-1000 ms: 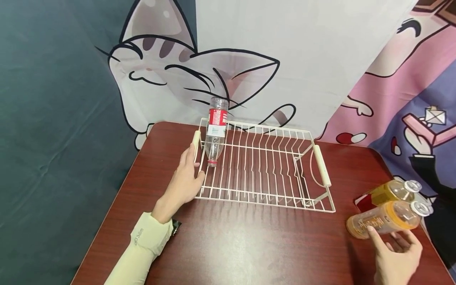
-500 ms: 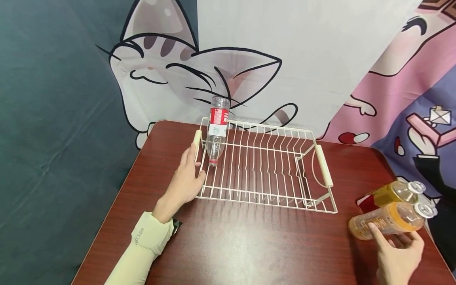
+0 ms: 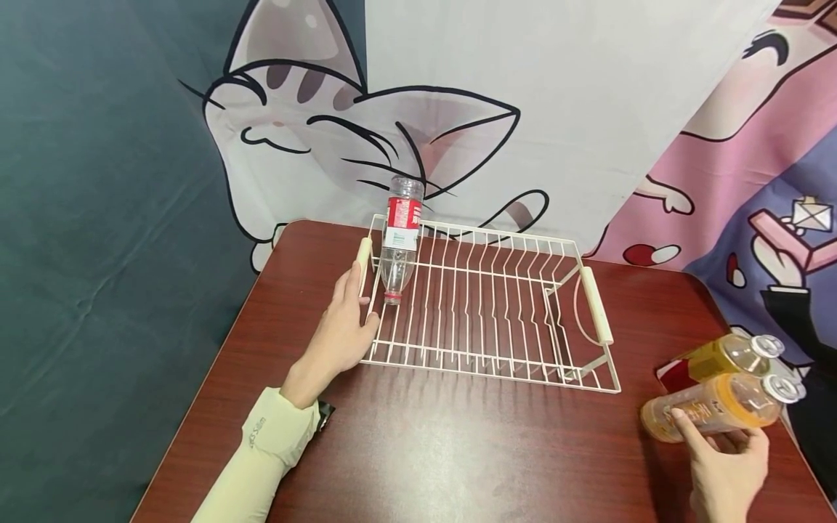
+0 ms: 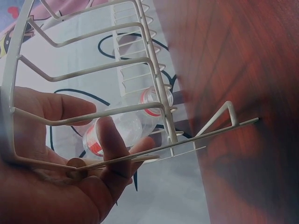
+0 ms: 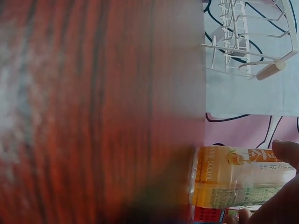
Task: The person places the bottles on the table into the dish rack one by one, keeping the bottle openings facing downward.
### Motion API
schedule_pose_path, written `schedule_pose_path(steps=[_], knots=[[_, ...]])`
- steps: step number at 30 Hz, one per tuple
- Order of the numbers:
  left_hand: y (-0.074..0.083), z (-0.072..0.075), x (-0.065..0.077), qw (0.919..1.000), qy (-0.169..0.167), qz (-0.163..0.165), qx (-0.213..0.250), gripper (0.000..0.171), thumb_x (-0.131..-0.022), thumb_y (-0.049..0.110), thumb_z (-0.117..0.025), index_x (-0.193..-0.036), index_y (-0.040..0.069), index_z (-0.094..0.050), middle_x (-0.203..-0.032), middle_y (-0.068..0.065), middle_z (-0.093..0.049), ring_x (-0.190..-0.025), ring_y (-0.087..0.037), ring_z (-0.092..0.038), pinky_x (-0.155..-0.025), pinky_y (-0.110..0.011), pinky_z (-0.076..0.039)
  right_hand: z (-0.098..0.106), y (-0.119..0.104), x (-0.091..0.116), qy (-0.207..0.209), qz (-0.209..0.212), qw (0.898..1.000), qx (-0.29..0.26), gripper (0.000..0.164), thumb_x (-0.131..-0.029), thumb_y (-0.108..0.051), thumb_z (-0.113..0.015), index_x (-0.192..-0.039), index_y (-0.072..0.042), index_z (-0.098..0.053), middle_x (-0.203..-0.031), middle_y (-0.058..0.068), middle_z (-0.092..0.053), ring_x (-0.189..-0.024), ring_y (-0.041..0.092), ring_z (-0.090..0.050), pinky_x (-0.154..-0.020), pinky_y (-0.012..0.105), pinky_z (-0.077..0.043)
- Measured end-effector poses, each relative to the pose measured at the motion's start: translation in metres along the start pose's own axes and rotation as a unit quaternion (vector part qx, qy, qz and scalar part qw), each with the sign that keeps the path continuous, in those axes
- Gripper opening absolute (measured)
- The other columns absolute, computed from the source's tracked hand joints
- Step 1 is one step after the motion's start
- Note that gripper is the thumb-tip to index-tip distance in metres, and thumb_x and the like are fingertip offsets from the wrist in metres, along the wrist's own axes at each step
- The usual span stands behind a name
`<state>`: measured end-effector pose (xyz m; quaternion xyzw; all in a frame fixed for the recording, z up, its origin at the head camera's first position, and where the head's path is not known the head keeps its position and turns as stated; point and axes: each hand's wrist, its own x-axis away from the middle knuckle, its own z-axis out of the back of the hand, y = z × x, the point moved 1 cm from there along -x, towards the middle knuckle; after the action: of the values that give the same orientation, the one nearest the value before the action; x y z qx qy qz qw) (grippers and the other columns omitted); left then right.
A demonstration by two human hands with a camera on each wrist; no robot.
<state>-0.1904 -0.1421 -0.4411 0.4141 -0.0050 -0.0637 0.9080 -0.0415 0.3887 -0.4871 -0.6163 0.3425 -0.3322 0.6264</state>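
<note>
My left hand (image 3: 336,327) grips the left end of a cream wire dish rack (image 3: 596,305) by its pale handle (image 3: 363,254). In the left wrist view, its fingers (image 4: 112,140) curl around the end wires. An upside-down clear plastic bottle (image 3: 402,218) with a red and white label leans inside the rack, cap end low, near that hand. On the right, my right hand (image 3: 729,465) holds an orange-labelled drink bottle (image 3: 706,403), thumb on the near side. The right wrist view shows this bottle's base (image 5: 201,177) close to the tabletop.
A bottle of yellow drink (image 3: 719,356) with a red label stands just behind the held one. Brown wooden table (image 3: 458,450) lies under everything. Cartoon-printed cloth (image 3: 523,58) hangs behind the table's far edge, with dark green cloth (image 3: 98,218) on the left.
The scene slides slightly rightward in the head view. My right hand shifts a little on the orange-labelled bottle, which stays in place. The left hand keeps its hold on the rack.
</note>
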Motion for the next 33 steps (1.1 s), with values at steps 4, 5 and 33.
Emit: schedule_pose_path(steps=[4,5,33], knots=[[0.000,0.000,0.000,1.0000,0.001,0.001,0.001,0.095,-0.105,0.012,-0.062,-0.179,0.007,-0.002,-0.183,-0.015,-0.016,-0.140,-0.032,-0.065,-0.112,-0.063,-0.047,-0.001,0.001,0.000,-0.008,0.005,1.000,-0.025,0.064,-0.080,0.022,-0.084,-0.124,-0.022,-0.068,-0.112,-0.008,-0.070,-0.097,0.003,-0.066,-0.078,0.006,-0.051],[0.000,0.000,0.000,1.0000,0.002,0.000,0.001,0.095,-0.105,0.012,-0.062,-0.179,0.006,-0.003,-0.183,-0.015,-0.016,-0.140,-0.032,-0.065,-0.112,-0.064,-0.047,-0.001,0.001,0.000,-0.011,0.007,0.999,-0.033,0.063,-0.080,0.023,-0.084,-0.123,-0.021,-0.069,-0.112,-0.008,-0.071,-0.098,0.003,-0.067,-0.078,0.006,-0.052],[-0.001,0.000,0.000,1.0000,0.001,-0.002,-0.003,0.095,-0.105,0.013,-0.062,-0.179,0.007,-0.003,-0.183,-0.015,-0.015,-0.140,-0.032,-0.066,-0.113,-0.062,-0.047,0.005,-0.011,0.012,-0.007,0.024,0.996,-0.082,0.061,-0.076,0.030,-0.081,-0.119,-0.014,-0.077,-0.109,-0.004,-0.078,-0.094,0.005,-0.073,-0.075,0.010,-0.056]])
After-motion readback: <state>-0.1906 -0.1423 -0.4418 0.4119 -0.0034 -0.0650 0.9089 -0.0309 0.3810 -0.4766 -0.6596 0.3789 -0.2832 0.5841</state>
